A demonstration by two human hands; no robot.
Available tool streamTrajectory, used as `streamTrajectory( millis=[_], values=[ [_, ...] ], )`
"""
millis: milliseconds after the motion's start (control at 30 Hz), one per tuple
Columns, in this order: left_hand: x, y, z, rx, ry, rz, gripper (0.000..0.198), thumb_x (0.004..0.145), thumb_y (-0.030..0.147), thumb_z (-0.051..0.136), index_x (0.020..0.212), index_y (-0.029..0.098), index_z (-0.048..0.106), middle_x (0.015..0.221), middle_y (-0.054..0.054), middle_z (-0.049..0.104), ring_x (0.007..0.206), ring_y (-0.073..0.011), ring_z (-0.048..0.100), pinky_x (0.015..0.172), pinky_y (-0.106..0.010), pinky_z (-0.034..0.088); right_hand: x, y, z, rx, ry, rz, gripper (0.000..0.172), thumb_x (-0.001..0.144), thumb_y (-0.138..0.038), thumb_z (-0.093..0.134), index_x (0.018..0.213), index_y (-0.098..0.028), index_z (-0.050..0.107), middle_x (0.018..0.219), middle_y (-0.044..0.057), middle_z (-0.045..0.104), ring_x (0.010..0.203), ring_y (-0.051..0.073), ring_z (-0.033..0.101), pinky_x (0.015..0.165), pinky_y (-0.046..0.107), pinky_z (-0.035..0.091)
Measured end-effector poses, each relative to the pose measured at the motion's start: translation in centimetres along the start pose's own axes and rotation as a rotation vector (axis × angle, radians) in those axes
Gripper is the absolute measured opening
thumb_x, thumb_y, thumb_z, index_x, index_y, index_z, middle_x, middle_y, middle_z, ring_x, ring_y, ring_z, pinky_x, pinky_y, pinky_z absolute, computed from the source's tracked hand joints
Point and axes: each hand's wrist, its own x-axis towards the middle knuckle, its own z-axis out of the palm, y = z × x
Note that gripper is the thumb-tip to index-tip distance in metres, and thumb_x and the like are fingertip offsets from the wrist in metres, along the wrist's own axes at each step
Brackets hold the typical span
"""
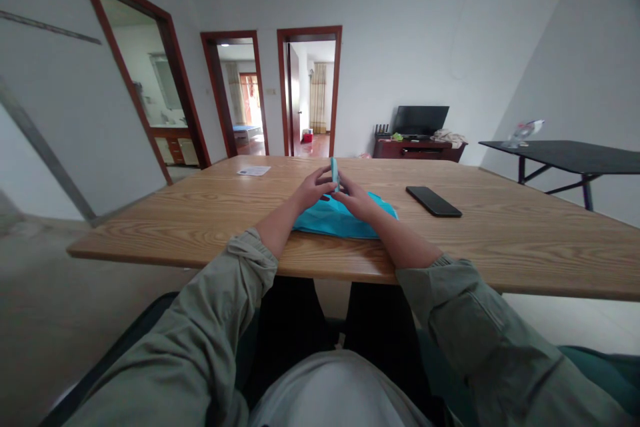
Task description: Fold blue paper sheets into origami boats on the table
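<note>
Between my two hands stands a thin, light-blue flat object [335, 172], held upright and seen nearly edge-on, so its kind is unclear. My left hand [314, 189] closes on its left side with bent fingers. On the other side, my right hand [354, 196] grips it, the thumb near its lower end and the fingers mostly hidden behind. Under both hands a bright blue cloth-like piece [330, 221] lies spread near the front edge of the wooden table [200, 227]; my wrists cover part of it.
A black smartphone [434, 202] lies flat on the table to the right. Toward the far left edge is a white printed card or paper [254, 171]. Beyond stand a black folding table [590, 153] and a low red-brown cabinet [420, 149] with a monitor [421, 120].
</note>
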Motion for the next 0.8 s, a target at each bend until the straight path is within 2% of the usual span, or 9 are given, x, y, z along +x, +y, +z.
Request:
streamTrajectory(
  millis=[100, 267, 400, 600, 800],
  values=[
    [-0.01, 0.03, 0.05, 0.006, 0.011, 0.016, 0.066, 0.074, 0.037, 0.069, 0.135, 0.025, 0.045, 0.120, -0.011, 0.063, 0.086, -0.0186, 0.066, 0.068, -0.028, 0.052, 0.13, -0.02, -0.02, 0.039, -0.029, -0.006, 0.072, 0.082, -0.042, 0.060, 0.147, -0.025, 0.033, 0.134, 0.005, 0.056, 0.109, 0.025, 0.060, 0.095, 0.043, 0.049],
    [0.10, -0.06, 0.03, 0.095, 0.056, 0.034, 0.071, 0.071, 0.042, 0.073, 0.134, 0.026, 0.047, 0.117, -0.012, 0.064, 0.089, -0.0200, 0.065, 0.065, -0.026, 0.052, 0.21, 0.06, -0.24, -0.053, 0.013, -0.052, 0.057, 0.084, -0.042, 0.057, 0.138, -0.026, 0.047, 0.127, 0.004, 0.062, 0.113, 0.026, 0.058, 0.097, 0.045, 0.046],
    [0.20, -0.11, -0.05, 0.117, 0.111, 0.011, 0.073, 0.067, 0.045, 0.076, 0.132, 0.022, 0.049, 0.113, -0.012, 0.065, 0.086, -0.0199, 0.066, 0.063, -0.026, 0.052, 0.01, -0.47, -0.47, -0.083, -0.003, -0.053, 0.048, 0.086, -0.042, 0.054, 0.131, -0.027, 0.055, 0.126, 0.002, 0.062, 0.114, 0.026, 0.057, 0.099, 0.046, 0.043],
    [0.19, -0.21, -0.41, 0.087, 0.055, -0.042, 0.076, 0.070, 0.054, 0.071, 0.135, 0.024, 0.046, 0.120, -0.012, 0.063, 0.084, -0.0206, 0.068, 0.061, -0.024, 0.050, -0.23, -0.83, -0.60, 0.007, -0.041, 0.027, 0.055, 0.088, -0.048, 0.048, 0.139, -0.028, 0.047, 0.132, 0.002, 0.058, 0.109, 0.025, 0.059, 0.093, 0.046, 0.047],
    [0.19, -0.32, -0.58, 0.064, 0.022, -0.059, 0.073, 0.074, 0.053, 0.067, 0.137, 0.025, 0.043, 0.124, -0.013, 0.060, 0.084, -0.0220, 0.069, 0.060, -0.025, 0.050, -0.19, -0.80, -0.56, -0.021, -0.032, 0.042, 0.056, 0.088, -0.047, 0.048, 0.141, -0.030, 0.043, 0.133, 0.002, 0.058, 0.110, 0.024, 0.059, 0.092, 0.044, 0.049]
  ],
)
